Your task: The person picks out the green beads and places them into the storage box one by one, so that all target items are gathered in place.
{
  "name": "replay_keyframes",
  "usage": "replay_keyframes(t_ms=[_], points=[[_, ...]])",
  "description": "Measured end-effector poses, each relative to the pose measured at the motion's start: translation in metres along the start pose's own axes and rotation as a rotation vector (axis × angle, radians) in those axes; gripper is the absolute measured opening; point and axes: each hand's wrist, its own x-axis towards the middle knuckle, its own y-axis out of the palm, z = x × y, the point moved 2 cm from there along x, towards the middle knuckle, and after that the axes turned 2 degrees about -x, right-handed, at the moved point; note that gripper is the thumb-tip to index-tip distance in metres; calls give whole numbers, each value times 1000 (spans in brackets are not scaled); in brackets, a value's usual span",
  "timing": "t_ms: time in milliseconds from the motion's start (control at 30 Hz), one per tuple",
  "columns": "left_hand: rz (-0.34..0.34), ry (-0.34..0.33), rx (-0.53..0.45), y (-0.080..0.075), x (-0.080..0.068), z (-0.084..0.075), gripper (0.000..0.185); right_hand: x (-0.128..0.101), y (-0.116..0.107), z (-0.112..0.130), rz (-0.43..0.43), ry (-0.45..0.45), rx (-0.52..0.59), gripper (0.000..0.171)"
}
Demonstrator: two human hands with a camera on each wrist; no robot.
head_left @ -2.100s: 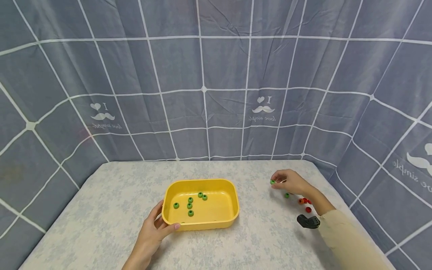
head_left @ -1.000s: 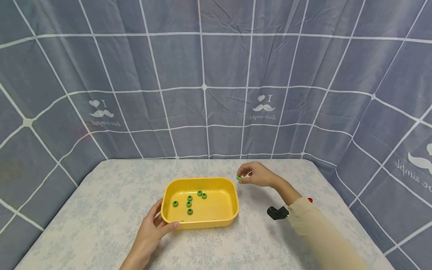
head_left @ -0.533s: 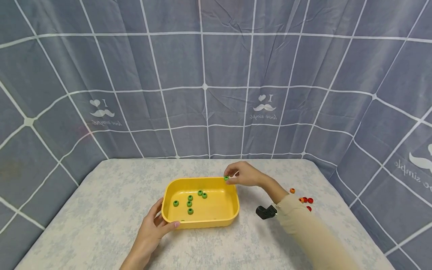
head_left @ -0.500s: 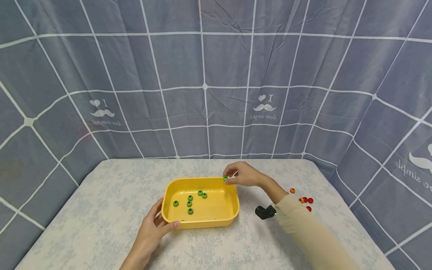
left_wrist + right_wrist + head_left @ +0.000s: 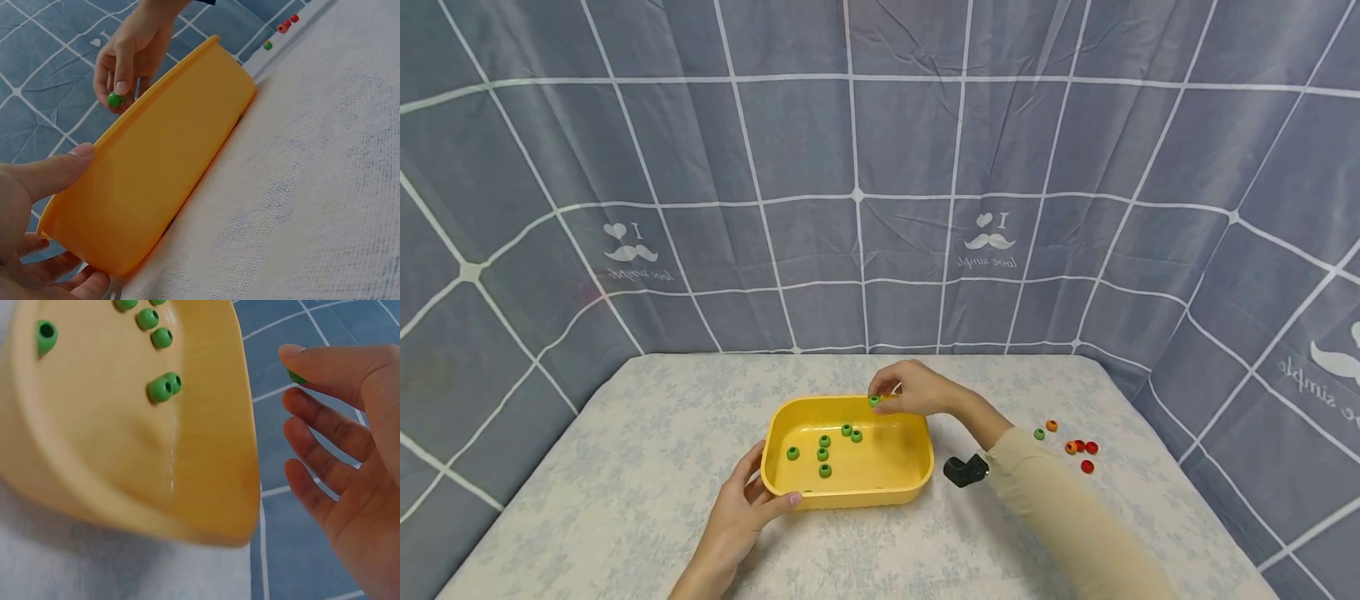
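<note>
A yellow plastic tray (image 5: 891, 498) stands on the table with several green beads (image 5: 825, 471) on its floor. My left hand (image 5: 730, 517) grips its near left corner, thumb over the rim and fingers round the side, as the left wrist view also shows. Above the far right part of the tray, my right hand (image 5: 917, 390) pinches a green bead (image 5: 874, 401) between thumb and fingertips. In the right wrist view the thumb hides most of that held bead (image 5: 296, 377).
To the right on the patterned tablecloth (image 5: 1000, 533) lie a loose green bead (image 5: 1039, 434), orange beads (image 5: 1052, 426) and red beads (image 5: 1092, 447). A black wrist device (image 5: 966, 472) hangs below the right forearm. Behind the table is a grey-blue curtain (image 5: 805, 250).
My right hand has carried the green bead leftward from the loose beads at the right to over the tray. The left hand keeps its grip on the tray corner.
</note>
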Motion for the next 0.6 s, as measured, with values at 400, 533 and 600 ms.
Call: replay_keyframes(t_ms=[400,533,600], points=[[6,-2,10,-1,0,1,109,20,7,19,32,-56,22,18],[0,-7,9,-1,-1,0,109,21,8,20,27,-58,20,20],[-6,-14,5,-1,-1,-1,110,19,8,18,24,-58,16,21]])
